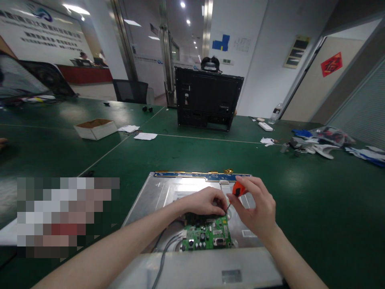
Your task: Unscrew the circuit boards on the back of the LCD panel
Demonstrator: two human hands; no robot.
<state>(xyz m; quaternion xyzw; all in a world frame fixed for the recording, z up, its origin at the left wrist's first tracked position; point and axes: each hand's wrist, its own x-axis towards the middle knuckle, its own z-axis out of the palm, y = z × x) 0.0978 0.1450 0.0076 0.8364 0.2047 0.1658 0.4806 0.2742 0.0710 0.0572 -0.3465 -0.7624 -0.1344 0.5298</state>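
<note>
An orange-and-black screwdriver point(239, 189) is held by its handle between the thumb and fingers of the right hand point(259, 204). Its long axis is slanted from that grip down and leftward, so the thin shaft is pointed at the far right corner of a green circuit board point(207, 233). That corner is also reached by the bent fingertips of the left hand point(206, 200), nearer to the tip than the right; whether anything is pinched there cannot be told. The board is set on a silvery metal panel point(142, 208), edged on its far side by a blue strip point(180, 175). Grey cables point(162, 263) are led from the board's left side. Beyond, on a green table point(315, 192), a black housing point(207, 96) is stood upright.
</note>
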